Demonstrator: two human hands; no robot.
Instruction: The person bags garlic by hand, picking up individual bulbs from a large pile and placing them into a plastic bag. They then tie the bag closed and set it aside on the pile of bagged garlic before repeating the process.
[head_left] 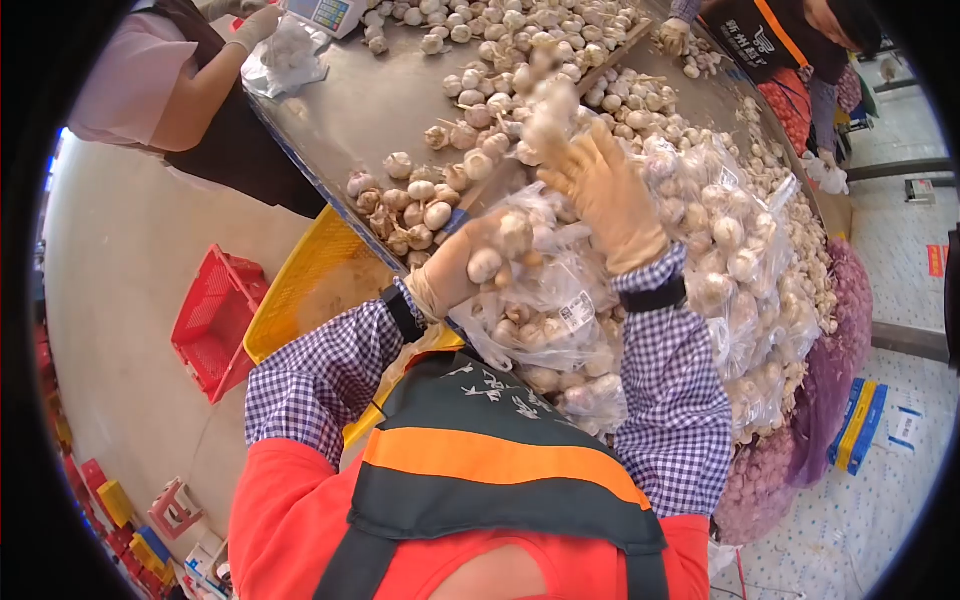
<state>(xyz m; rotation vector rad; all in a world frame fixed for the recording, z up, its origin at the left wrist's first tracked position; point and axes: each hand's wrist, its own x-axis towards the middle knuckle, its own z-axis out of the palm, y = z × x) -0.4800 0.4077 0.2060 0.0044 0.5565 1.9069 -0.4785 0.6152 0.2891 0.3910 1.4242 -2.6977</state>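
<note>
My left hand, in a pale glove, curls around a few garlic bulbs above the near edge of the table. To its right, my gloved right hand reaches forward with fingers stretched out. Just beyond those fingertips, motion-blurred garlic bulbs appear in the air; whether they still touch the fingers is hard to see. Clear plastic bags of garlic with printed labels lie under and between my hands. More bagged garlic is piled right of my right hand.
Loose garlic covers much of the metal table, with a divider bar across it. A yellow crate and red basket stand at left. Co-workers' gloved hands work at the far side. Purple mesh sacks hang at right.
</note>
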